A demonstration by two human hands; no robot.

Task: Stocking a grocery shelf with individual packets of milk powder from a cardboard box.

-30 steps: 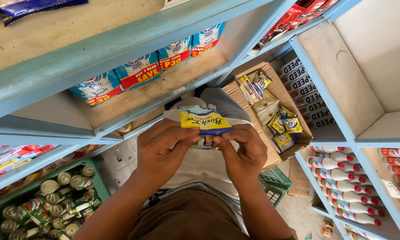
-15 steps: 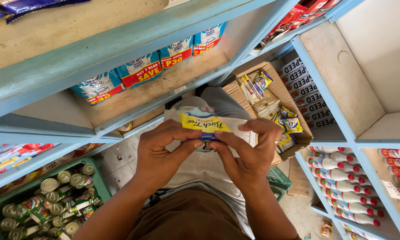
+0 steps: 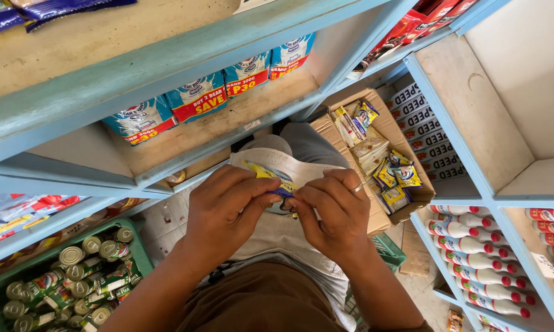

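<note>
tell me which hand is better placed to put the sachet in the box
Right, probably. Both hands pinch the yellow sachet, but the right hand sits nearer the open cardboard box of sachets on that side; the left hand would have to cross over.

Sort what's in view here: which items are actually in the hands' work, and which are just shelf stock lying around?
In hand:
- left hand and right hand, both with a pinching grip on the small yellow and blue sachet
- cardboard box of similar sachets, beside the right hand

Lying about:
- blue and red packs on the shelf
- cans in the green crate
- white red-capped bottles
</note>
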